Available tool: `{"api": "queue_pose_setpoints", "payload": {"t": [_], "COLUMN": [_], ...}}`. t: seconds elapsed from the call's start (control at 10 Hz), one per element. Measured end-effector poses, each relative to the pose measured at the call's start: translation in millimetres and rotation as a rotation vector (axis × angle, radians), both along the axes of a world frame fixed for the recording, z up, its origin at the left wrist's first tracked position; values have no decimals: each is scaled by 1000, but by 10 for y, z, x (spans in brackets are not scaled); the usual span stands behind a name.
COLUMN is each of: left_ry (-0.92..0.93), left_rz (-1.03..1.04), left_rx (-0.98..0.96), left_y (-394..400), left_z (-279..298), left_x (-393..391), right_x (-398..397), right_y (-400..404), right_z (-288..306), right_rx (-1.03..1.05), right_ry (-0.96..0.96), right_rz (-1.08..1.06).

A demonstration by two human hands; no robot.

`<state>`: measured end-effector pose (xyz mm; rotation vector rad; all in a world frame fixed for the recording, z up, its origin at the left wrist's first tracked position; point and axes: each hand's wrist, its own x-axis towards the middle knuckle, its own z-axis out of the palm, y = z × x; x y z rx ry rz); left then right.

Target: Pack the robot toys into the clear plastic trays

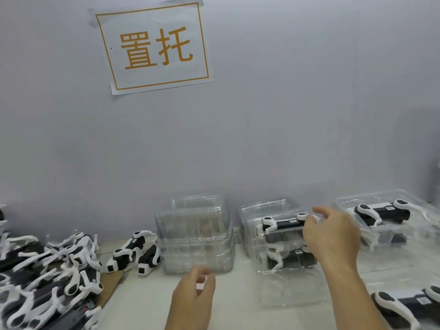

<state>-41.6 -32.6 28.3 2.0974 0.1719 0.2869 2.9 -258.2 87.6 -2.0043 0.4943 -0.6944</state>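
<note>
Robot toys (pixel 284 223) in stacked clear trays (pixel 269 236) under loosely spread right hand (pixel 332 236); left hand (pixel 194 296) loosely curled, empty, nearer.

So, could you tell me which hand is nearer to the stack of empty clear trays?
The left hand: it hovers just in front of the stack of empty trays. The right hand is off to the stack's right, at the packed trays.

Two bare hands (pixel 194 295), bare forearms, no sleeves visible

Probably a factory packing station: heaped robot toys (pixel 47 277), stacked clear trays (pixel 195 234), a posted wall sign (pixel 152 47).
</note>
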Motion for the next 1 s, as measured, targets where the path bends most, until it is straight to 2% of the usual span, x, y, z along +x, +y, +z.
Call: {"api": "queue_pose_setpoints", "payload": {"t": [0.1, 0.3, 0.5, 0.7, 1.0], "left_ry": [-80, 67, -17, 32, 87], "left_rz": [-94, -342, -293, -294, -272], "left_rx": [-64, -157, -205, -262, -186], "left_y": [-103, -661, -901, -888, -897], "left_z": [43, 118, 118, 60, 51], "left_x": [100, 389, 517, 475, 450], "right_x": [-6, 3, 58, 65, 30], "right_y": [-78, -202, -225, -257, -244], "right_z": [-12, -64, -141, -120, -15], "right_rx": [20, -2, -17, 17, -25], "right_ry": [55, 98, 64, 35, -20], "right_rz": [-6, -6, -14, 27, 68]}}
